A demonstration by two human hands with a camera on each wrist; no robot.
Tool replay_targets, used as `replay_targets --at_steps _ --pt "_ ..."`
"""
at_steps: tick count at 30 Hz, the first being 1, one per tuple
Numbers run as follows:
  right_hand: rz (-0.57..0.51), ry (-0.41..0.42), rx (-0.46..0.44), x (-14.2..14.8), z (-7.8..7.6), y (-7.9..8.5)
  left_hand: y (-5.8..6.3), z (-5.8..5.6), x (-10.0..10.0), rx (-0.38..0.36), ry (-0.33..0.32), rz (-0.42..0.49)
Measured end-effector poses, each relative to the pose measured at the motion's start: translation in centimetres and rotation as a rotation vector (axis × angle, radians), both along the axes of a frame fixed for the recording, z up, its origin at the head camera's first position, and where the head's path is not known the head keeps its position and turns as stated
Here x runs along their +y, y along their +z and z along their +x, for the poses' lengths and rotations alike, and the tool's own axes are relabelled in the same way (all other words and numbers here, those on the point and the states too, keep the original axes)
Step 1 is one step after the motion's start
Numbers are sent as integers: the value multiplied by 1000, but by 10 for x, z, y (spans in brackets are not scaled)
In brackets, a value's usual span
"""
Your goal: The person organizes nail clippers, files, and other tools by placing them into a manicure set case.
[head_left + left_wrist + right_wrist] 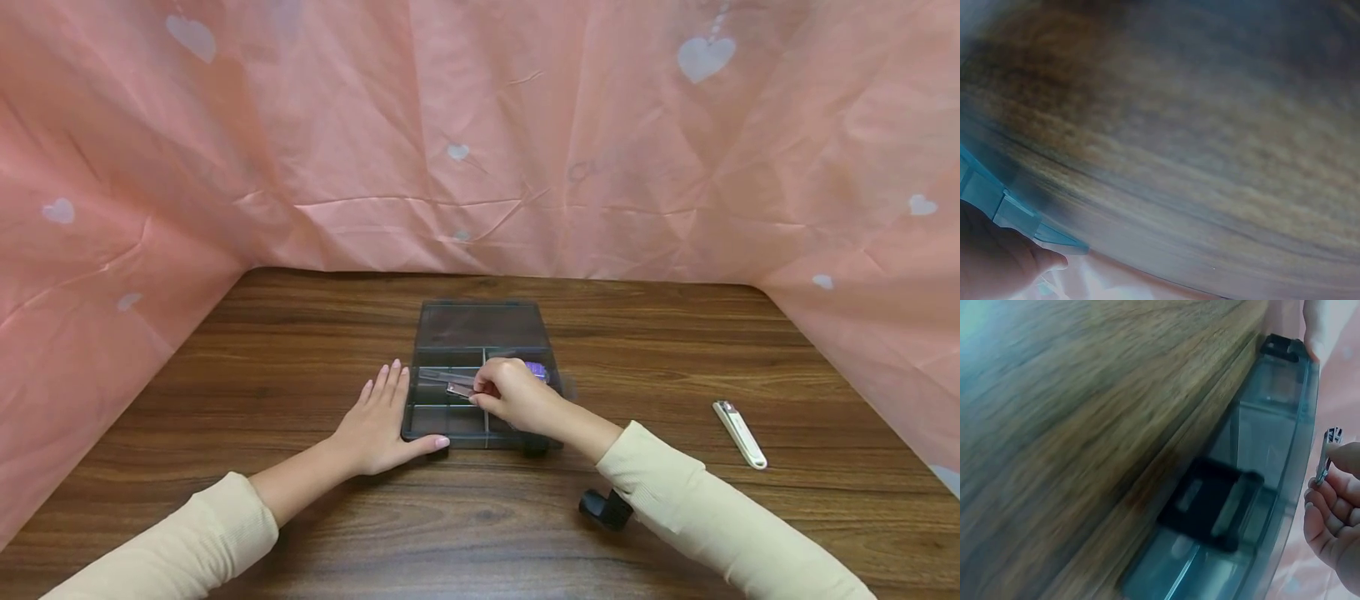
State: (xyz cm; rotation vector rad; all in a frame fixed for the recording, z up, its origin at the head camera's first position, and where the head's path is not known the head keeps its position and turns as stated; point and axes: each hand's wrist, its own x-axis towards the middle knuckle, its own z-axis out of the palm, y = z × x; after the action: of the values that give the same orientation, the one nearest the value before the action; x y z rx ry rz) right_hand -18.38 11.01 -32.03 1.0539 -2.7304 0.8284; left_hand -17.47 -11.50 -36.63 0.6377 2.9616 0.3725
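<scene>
A dark see-through compartment box (483, 327) lies on the table, its dividers showing. My left hand (382, 425) rests along the box's left side, fingers straight, thumb at the front edge. Over the compartments, my right hand (513, 393) pinches a small silver nail clipper (1324, 456) between thumb and fingers. Behind the clipper, a long, slim, clear item (441, 376) overlaps the box. A purple item (537, 370) shows at the box's right side, partly covered by the right hand.
A white-handled nail clipper (741, 435) lies on the wooden table (645, 333) to the right. Black latches (1210, 503) line the box's front. A black device (604, 508) sits by the right sleeve. Pink cloth (480, 167) with hearts hangs around the table's back and sides.
</scene>
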Motion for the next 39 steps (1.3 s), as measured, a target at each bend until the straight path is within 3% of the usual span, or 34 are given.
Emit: replay_targets --at_steps 15,29,34,39 --pt "242 72 47 -26 -12 -4 0 0 1 14 -11 -2" --pt "432 79 232 -35 -12 -6 0 1 0 10 -4 6" --pt "424 55 235 -34 -12 -8 -1 1 0 13 -4 14" --pt "326 39 230 -26 -12 -6 -1 0 0 16 -3 17"
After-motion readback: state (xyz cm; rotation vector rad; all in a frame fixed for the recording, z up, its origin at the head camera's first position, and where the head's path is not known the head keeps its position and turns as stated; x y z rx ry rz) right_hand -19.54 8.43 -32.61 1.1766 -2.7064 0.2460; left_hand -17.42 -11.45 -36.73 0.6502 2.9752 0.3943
